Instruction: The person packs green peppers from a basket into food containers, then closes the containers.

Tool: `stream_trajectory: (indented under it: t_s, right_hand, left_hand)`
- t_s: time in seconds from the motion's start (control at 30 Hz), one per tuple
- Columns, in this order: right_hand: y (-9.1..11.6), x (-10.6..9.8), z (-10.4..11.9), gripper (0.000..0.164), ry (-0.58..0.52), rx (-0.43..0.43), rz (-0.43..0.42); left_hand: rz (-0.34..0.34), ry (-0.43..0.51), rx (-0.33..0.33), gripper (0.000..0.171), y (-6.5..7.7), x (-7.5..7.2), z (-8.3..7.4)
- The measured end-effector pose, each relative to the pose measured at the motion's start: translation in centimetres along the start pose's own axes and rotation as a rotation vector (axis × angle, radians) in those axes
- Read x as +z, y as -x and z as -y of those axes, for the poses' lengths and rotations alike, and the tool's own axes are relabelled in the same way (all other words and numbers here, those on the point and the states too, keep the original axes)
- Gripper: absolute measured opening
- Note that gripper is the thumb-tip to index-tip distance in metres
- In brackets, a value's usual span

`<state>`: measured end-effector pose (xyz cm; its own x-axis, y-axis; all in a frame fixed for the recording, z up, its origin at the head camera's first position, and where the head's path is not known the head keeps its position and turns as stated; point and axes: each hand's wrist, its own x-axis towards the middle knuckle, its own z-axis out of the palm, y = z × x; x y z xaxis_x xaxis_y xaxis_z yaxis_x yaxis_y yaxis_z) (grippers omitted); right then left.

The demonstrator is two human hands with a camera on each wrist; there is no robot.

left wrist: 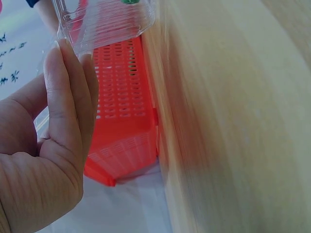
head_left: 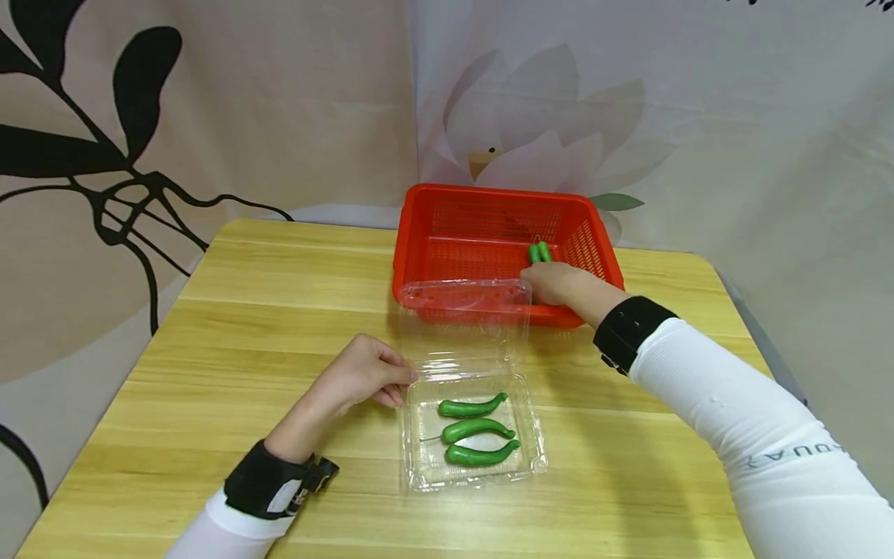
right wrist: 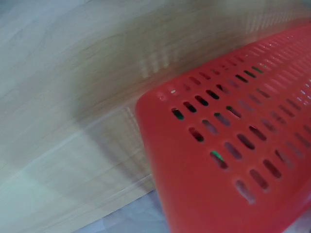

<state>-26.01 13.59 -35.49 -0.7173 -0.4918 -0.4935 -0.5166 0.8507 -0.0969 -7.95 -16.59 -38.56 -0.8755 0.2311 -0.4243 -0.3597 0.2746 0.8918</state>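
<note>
A clear plastic clamshell box (head_left: 412, 435) lies with its lid (head_left: 464, 334) raised open toward the basket. Inside are three green chili peppers (head_left: 482, 456), side by side. My left hand (head_left: 366, 374) pinches the box's left edge near the hinge; in the left wrist view the fingertips (left wrist: 58, 53) meet the clear plastic. Reaching over the front rim of a red plastic basket (head_left: 447, 198), my right hand (head_left: 555, 283) is down inside at the right. Two green chili peppers (head_left: 539, 252) show just beyond it. The basket hides its fingers, so I cannot tell what they hold.
Both the box and the basket stand on a light wooden table (head_left: 279, 310), the basket at its back edge. The raised lid overlaps the basket's front wall in the head view. A printed curtain (head_left: 314, 101) hangs behind. Green shows through the basket's slots (right wrist: 217, 156).
</note>
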Motion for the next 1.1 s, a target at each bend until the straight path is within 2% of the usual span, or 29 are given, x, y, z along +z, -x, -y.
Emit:
stream_trajectory:
  t_s: [0.2, 0.3, 0.43, 0.53, 0.7, 0.93, 1.1]
  right_hand:
    - [0.0, -0.4, -0.6, 0.008, 0.062, -0.056, -0.045]
    - [0.2, -1.0, -0.9, 0.016, 0.051, -0.073, -0.052]
    - [0.6, -1.7, -1.3, 0.023, -0.017, -0.091, -0.119]
    - [1.1, -2.2, -1.6, 0.019, -0.097, -0.085, -0.211]
    - [2.1, -2.7, -2.0, 0.013, -0.185, -0.1, -0.309]
    - [3.6, -2.9, -2.3, 0.009, -0.201, -0.154, -0.435]
    - [4.4, -2.8, -2.3, 0.009, -0.226, -0.161, -0.49]
  left_hand:
    - [-0.002, 0.003, 0.0, 0.012, -0.1, 0.0, -0.1]
    - [0.002, 0.009, 0.006, 0.012, -0.1, 0.1, -0.2]
    - [0.006, 0.012, 0.009, 0.012, -0.1, 0.2, -0.2]
    - [0.006, 0.007, 0.004, 0.012, -0.1, 0.1, -0.1]
    - [0.008, 0.003, -0.002, 0.013, -0.1, 0.1, -0.1]
    - [0.006, 0.003, -0.005, 0.013, -0.2, 0.1, 0.1]
    - [0.006, 0.003, -0.005, 0.013, -0.2, 0.1, 0.2]
